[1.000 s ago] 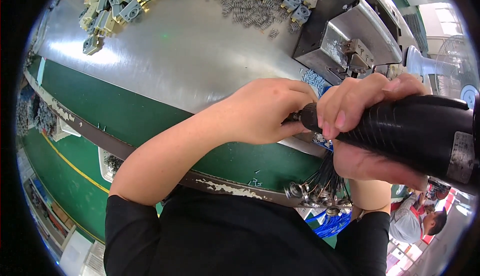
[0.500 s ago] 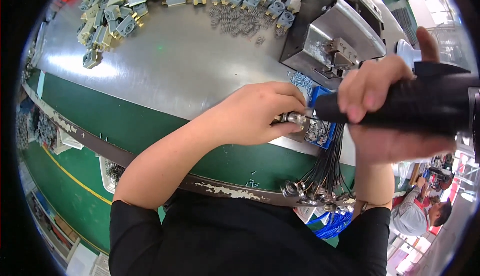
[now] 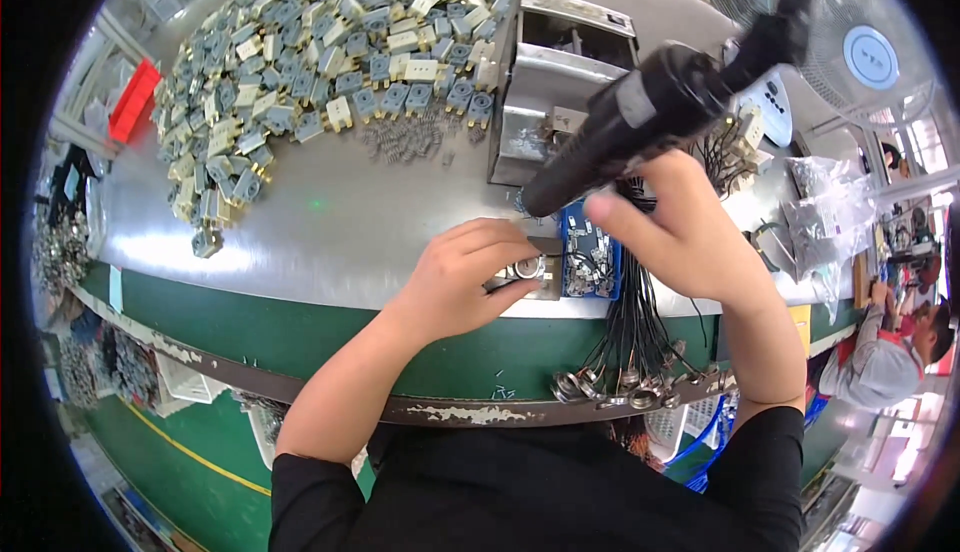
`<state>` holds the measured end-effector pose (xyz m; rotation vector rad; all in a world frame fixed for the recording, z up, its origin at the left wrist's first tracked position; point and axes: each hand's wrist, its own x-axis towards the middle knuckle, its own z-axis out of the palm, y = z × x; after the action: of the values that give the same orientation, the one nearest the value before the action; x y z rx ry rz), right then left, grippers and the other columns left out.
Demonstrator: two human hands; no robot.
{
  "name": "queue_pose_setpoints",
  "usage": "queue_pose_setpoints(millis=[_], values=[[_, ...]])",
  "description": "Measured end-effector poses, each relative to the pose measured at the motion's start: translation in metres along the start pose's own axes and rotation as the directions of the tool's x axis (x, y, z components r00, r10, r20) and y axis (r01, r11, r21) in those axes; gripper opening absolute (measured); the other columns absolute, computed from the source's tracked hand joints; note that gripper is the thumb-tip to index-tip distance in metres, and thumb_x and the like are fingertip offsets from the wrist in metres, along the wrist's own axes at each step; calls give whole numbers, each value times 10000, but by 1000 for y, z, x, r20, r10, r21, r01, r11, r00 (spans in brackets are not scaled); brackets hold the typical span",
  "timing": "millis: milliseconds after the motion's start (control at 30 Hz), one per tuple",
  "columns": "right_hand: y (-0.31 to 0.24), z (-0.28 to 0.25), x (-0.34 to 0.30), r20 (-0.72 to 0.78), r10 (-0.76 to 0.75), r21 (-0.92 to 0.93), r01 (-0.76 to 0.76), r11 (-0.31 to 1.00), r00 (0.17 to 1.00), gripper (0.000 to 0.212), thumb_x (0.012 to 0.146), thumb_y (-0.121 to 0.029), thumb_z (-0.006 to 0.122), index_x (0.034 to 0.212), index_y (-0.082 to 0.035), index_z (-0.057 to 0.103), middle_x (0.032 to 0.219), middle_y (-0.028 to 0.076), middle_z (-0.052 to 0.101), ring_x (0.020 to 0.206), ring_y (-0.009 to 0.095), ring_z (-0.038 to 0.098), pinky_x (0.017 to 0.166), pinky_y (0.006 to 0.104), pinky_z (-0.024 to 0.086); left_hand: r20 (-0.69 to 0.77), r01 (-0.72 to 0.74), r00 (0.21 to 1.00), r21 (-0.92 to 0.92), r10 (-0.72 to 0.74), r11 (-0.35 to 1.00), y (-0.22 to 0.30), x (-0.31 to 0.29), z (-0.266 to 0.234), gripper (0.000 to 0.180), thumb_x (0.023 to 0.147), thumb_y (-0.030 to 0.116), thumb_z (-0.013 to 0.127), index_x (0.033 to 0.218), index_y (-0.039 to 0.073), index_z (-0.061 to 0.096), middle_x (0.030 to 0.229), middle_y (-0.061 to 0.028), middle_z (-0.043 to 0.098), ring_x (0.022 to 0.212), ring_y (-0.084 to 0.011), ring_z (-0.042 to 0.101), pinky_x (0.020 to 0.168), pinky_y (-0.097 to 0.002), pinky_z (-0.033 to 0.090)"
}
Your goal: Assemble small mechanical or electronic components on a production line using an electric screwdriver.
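Note:
My left hand (image 3: 462, 277) is closed round a small round metal part (image 3: 526, 267), pinched between thumb and fingers over the bench's front strip. A black power screwdriver (image 3: 625, 130) slants above the bench, its tip near a little pile of blue screws beyond the part. Just below the tool is my right hand (image 3: 690, 237), its thumb stretched out and apart from the tool; some fingers are hidden behind it. Beside the held part stands a blue tray (image 3: 590, 252) of small metal pieces.
Many grey and cream plug-like blocks (image 3: 340, 52) are heaped at the back left, with loose springs (image 3: 405, 139) before them. A metal fixture box (image 3: 530, 102) stands behind the tray. Black cables with metal rings (image 3: 640, 352) hang over the front edge. Another person (image 3: 880, 362) sits far right.
My right hand has loosened from the screwdriver, which now slants upward rather than lying level. My left hand still holds the round metal part. The view has shifted, showing more of the far bench.

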<state>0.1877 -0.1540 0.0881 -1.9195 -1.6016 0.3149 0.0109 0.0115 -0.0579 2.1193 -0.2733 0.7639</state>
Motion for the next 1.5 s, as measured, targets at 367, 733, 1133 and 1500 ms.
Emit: queue_pose_setpoints(millis=[367, 733, 1133, 1500], values=[[2, 0, -46, 367, 86, -134, -39, 990, 926, 394, 955, -147, 677, 1311, 18, 636, 1201, 208, 684, 1136, 406, 661, 981, 477, 541, 12, -111, 994, 95, 110, 989, 12, 3, 11, 361, 661, 95, 974, 959, 66, 772, 968, -88, 780, 933, -274, 767, 855, -402, 634], [11, 33, -51, 387, -48, -38, 67, 997, 921, 358, 906, -88, 668, 1248, 16, 642, 1189, 185, 688, 1141, 367, 666, 1000, 453, 544, 36, 15, 999, -50, -13, 999, 9, 1, 13, 299, 698, 84, 952, 930, 44, 767, 955, -105, 776, 943, -277, 768, 951, -434, 614], [19, 59, -60, -12, -284, -274, 270, 923, 959, 300, 840, -225, 770, 1027, -31, 638, 979, 103, 654, 877, 287, 707, 745, 408, 571, -182, -102, 972, 238, 147, 966, 38, 5, 8, 430, 671, 151, 991, 972, 57, 698, 877, -80, 771, 701, -241, 729, 630, -336, 553], [56, 12, -59, -114, -771, -480, 645, 594, 626, 225, 814, -244, 774, 950, -76, 712, 905, 39, 684, 781, 200, 679, 686, 373, 567, -288, -325, 900, 58, 327, 944, 46, 0, 27, 656, 765, 276, 979, 1227, 46, 575, 1185, -141, 674, 889, -263, 755, 695, -346, 591]])
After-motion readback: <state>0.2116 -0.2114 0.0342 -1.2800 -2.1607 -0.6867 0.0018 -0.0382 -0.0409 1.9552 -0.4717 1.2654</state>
